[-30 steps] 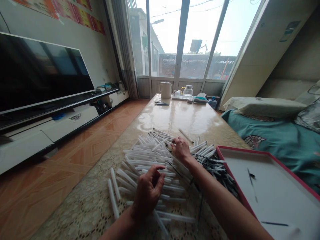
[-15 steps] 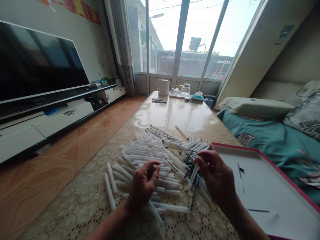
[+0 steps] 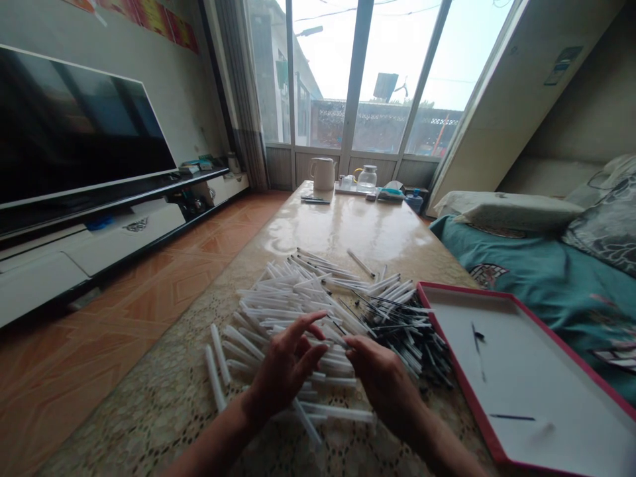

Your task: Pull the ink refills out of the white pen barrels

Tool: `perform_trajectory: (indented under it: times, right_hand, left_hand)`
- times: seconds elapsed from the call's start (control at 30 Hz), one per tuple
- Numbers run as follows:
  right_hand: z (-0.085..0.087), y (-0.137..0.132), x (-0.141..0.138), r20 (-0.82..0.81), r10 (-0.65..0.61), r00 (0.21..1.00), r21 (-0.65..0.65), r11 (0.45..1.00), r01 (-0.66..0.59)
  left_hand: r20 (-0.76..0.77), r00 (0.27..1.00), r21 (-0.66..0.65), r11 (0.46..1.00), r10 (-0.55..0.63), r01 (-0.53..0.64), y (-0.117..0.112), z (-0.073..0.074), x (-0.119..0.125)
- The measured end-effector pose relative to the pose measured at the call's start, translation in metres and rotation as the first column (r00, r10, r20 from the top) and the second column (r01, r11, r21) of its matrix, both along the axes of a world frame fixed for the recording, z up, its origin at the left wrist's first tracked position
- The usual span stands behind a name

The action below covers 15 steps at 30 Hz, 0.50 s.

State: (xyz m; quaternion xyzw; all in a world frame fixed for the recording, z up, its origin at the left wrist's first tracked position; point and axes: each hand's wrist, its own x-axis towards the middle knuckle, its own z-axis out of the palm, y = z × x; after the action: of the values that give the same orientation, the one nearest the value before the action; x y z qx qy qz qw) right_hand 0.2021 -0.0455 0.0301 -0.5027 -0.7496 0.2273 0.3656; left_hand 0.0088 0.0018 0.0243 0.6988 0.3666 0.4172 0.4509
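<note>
My left hand (image 3: 291, 361) hovers over the near part of a pile of white translucent pen barrels (image 3: 278, 295). Its index finger and thumb are apart, and I see nothing between them. Close by on the right, my right hand (image 3: 380, 371) is closed in a pinch, its fingertips towards the left hand. A slim, pale pen barrel (image 3: 339, 336) seems to be in that pinch, though it blurs into the pile behind. Dark pen refills (image 3: 422, 338), mixed with pale tubes, lie beyond and to the right of the right hand.
A shallow, red-rimmed box lid (image 3: 517, 298) on the right holds a few thin dark pieces (image 3: 511, 417). At the table's (image 3: 358, 222) far end stand a beige jug (image 3: 324, 174) and a glass pot (image 3: 367, 177). A teal-covered seat (image 3: 527, 262) flanks the right side.
My right hand has moved left, from beside the dark refills to near my left hand. The left hand's index finger has stretched out, widening its gap from the thumb.
</note>
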Motion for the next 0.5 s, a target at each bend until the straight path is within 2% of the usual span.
perform_trajectory:
  times: [0.1, 0.2, 0.33, 0.5]
  right_hand:
    - [0.005, 0.0, 0.0, 0.1, 0.043, 0.994, -0.057, 0.998, -0.037]
    - [0.004, 0.002, 0.003, 0.108, 0.087, 0.99, -0.123, 0.99, -0.073]
    - [0.001, 0.005, 0.01, 0.086, 0.141, 0.986, -0.189, 0.974, -0.123]
    - [0.001, 0.005, 0.01, 0.03, 0.152, 0.988, -0.226, 0.964, -0.141]
  left_hand:
    - [-0.083, 0.995, 0.082, 0.995, -0.054, 0.061, 0.002, 0.0, -0.002]
    - [-0.188, 0.978, 0.172, 0.977, -0.091, 0.124, 0.003, 0.0, -0.002]
    - [-0.289, 0.957, 0.302, 0.948, -0.009, 0.1, 0.004, 0.005, -0.002]
    - [-0.422, 0.907, 0.343, 0.924, -0.006, 0.166, 0.007, 0.0, -0.003]
